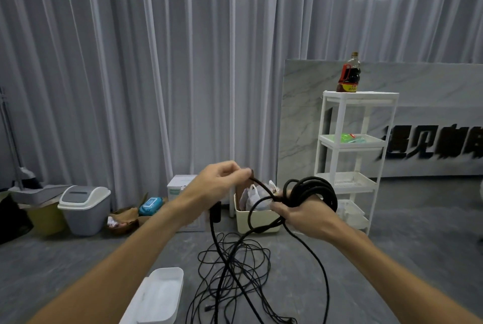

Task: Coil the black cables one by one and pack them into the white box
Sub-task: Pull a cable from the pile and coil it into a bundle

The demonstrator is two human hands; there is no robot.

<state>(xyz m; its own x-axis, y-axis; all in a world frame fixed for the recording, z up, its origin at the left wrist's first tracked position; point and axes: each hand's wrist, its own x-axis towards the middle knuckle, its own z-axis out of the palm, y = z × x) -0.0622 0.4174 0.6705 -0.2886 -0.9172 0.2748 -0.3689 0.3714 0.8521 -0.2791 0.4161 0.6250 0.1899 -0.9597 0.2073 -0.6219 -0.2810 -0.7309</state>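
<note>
Right hand [300, 215] grasps gathered loops of thick black rubber cable [313, 190]; left hand [219, 180] pinches free run. Cable looks limp, springy (loops may slip): hold the bundle where loops cross. Empty white plastic box [156, 295] on floor, lower left.

Two bare forearms, hands [219, 180] unadorned (sleeves out of view)

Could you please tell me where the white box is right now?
In the head view, the white box sits on the grey floor at lower centre-left, under the left forearm, just left of the loose black cables.
</note>
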